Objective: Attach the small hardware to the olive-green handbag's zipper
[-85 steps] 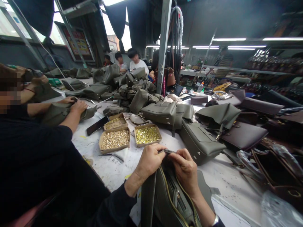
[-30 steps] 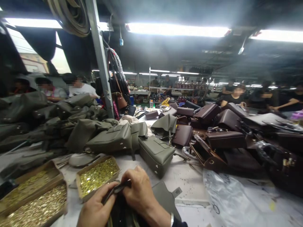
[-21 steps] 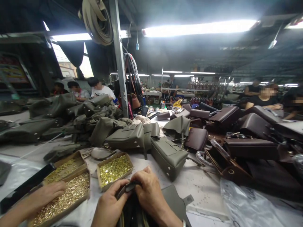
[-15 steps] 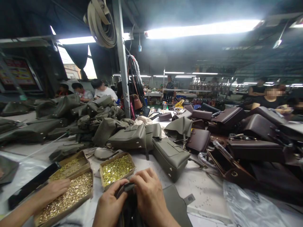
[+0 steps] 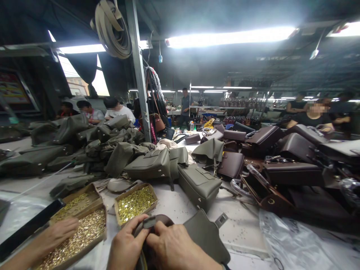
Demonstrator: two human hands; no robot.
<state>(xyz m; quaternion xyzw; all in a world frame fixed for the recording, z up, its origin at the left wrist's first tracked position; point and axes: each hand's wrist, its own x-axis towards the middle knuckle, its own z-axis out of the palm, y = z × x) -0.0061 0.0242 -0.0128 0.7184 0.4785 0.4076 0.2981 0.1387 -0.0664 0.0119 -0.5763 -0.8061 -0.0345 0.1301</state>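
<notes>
At the bottom middle, my left hand (image 5: 126, 245) and my right hand (image 5: 176, 251) both pinch the dark curved handle (image 5: 153, 221) of an olive-green handbag (image 5: 204, 234) lying in front of me. Their fingers are closed on the handle's end, thumb tips meeting at a small fitting. The bag's body is mostly hidden under my hands. A cardboard tray of gold metal fittings (image 5: 135, 200) sits just beyond my left hand.
A co-worker's hand (image 5: 54, 236) rests in another tray of brass fittings (image 5: 81, 234) at lower left, beside a black phone (image 5: 28, 227). Finished olive bags (image 5: 198, 183) and brown bags (image 5: 292, 172) pile behind. Clear plastic wrap (image 5: 292, 242) lies at right. A steel post (image 5: 138, 71) rises behind.
The view swung up and right from the bag interior, then settled. A co-worker's hand came into the brass tray. My hands have lifted the handle's curved end higher and the bag flap shows more.
</notes>
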